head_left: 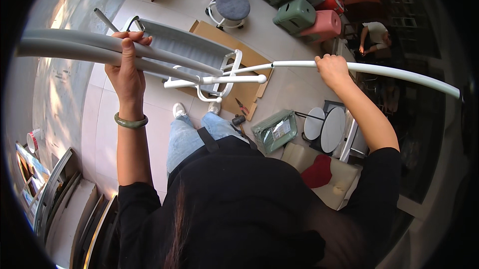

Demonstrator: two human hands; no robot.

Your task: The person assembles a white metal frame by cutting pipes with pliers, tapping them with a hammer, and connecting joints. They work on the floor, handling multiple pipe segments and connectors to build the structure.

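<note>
My left hand [127,72], a green bangle at its wrist, is closed round a pair of thick pale grey tubes [70,48] that run side by side from the left edge to the middle. Over on the right, my right hand [333,71] grips a long white tube [399,72]; its inner end reaches the same middle spot. There, white bars with rounded ends and a bent white tube frame [232,72] cross the pale tubes. How these pieces join cannot be made out. Beyond them, a grey ribbed panel [184,44] lies on flattened cardboard [214,34].
On the floor by my feet are red-handled pliers [242,106], a mallet [239,119] and a plastic-wrapped green tray [275,132]. A round grey-topped stool [232,7] and several plastic stools [294,18] stand ahead. Another person [374,38] sits far right.
</note>
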